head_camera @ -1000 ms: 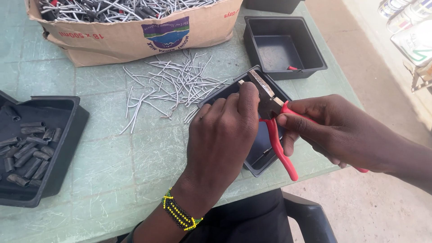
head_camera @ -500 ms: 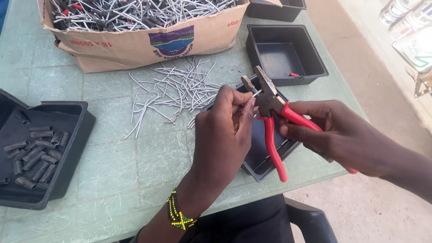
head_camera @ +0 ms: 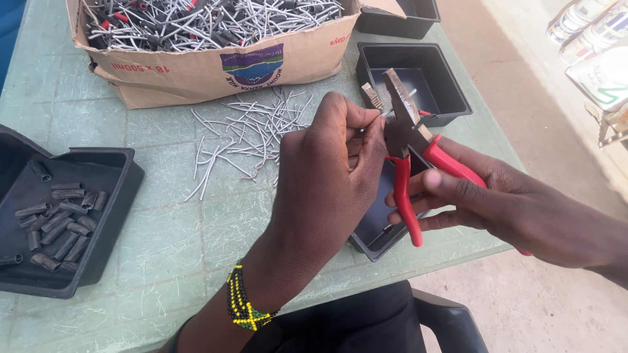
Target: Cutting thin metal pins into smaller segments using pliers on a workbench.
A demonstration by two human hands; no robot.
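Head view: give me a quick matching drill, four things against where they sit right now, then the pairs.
Things:
1. pliers
2. cardboard box
3. loose wire pieces
4. dark sleeves

Places:
A. in the black tray at the left edge
B. in the right hand, jaws open, red handles down
C. at the far side of the table, full of wires
D. scattered on the table in front of the box

Pairs: 1-B, 2-C, 3-D, 4-A
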